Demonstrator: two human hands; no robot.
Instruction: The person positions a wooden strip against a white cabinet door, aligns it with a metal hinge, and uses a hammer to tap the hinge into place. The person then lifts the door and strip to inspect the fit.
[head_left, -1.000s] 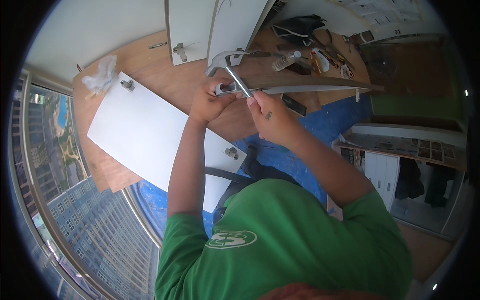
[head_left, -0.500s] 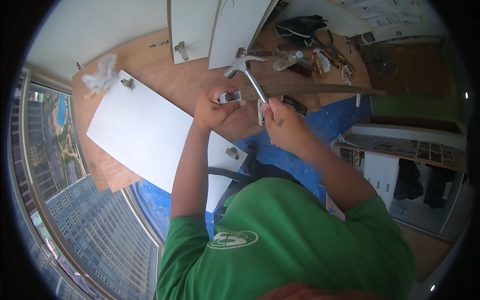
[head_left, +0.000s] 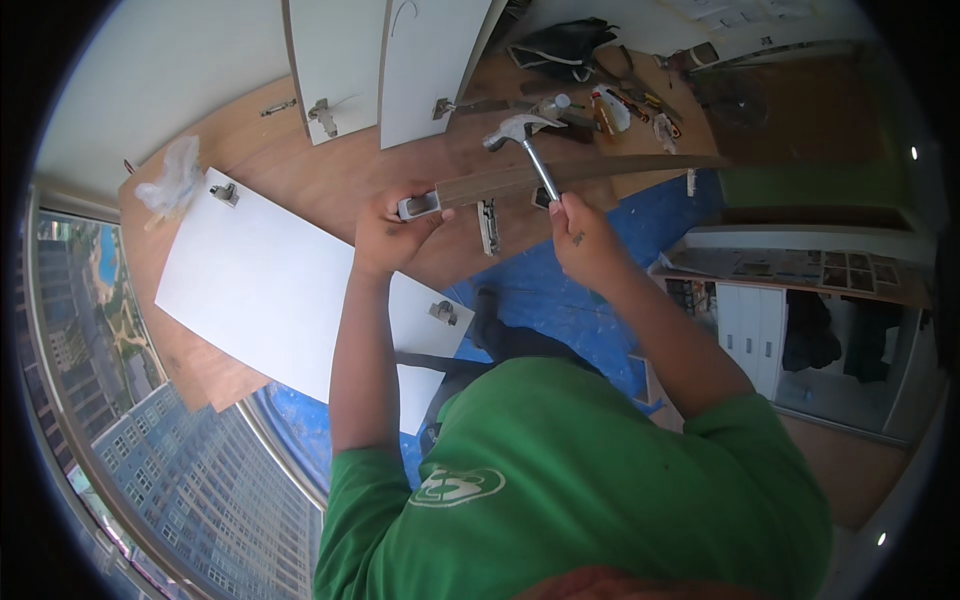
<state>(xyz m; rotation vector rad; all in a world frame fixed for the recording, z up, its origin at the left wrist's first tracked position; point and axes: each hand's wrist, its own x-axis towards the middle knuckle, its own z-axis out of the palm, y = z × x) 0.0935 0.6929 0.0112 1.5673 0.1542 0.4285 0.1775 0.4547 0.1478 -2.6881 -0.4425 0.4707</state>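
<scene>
My right hand (head_left: pixel 583 235) grips the handle of a claw hammer (head_left: pixel 520 132), whose metal head is raised above a long brown wooden strip (head_left: pixel 590 172). My left hand (head_left: pixel 385 228) holds the near end of that strip, where a small metal fitting (head_left: pixel 418 207) sits. The strip lies across a brown wooden board (head_left: pixel 340 180). A metal hinge part (head_left: pixel 488 226) lies just under the strip between my hands.
A white cabinet door (head_left: pixel 270 290) with hinges lies at left on the board. Two more white doors (head_left: pixel 380 60) stand at the back. Tools and a black bag (head_left: pixel 560 45) clutter the far side. Blue sheeting (head_left: pixel 560 300) covers the floor. A large window (head_left: pixel 100 420) is at left.
The hammer has swung from lying low across the strip to an upright raised position. My left hand still holds the strip's end; the view has shifted slightly.
</scene>
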